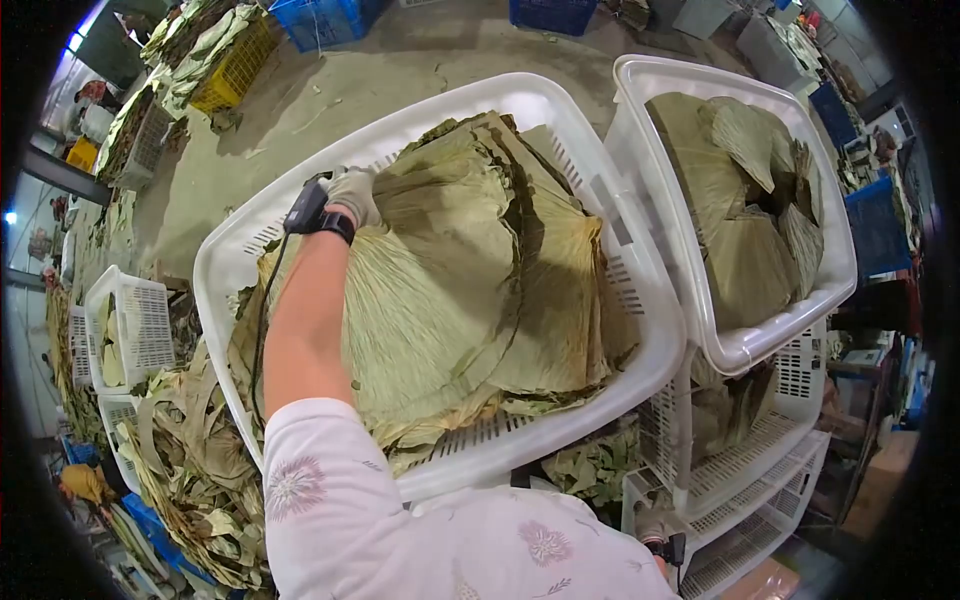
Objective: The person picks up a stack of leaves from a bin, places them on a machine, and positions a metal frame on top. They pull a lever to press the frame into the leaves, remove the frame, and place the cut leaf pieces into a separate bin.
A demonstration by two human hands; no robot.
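**Gloved hand on a basket of dried leaves**

At far left we see small white crates (130,330) and loose leaf scraps (190,470) heaped below them. Our left hand (352,195), gloved and wearing a dark wrist device (312,212), rests flat and unclenched on the stack of large dried leaves (460,280), gripping nothing. The leaves fill the big white basket (600,190) in the middle. To its right, a second white basket (700,330) holds more folded leaves. Our right hand (650,530) sits low near the lower crates; we cannot tell its grip.
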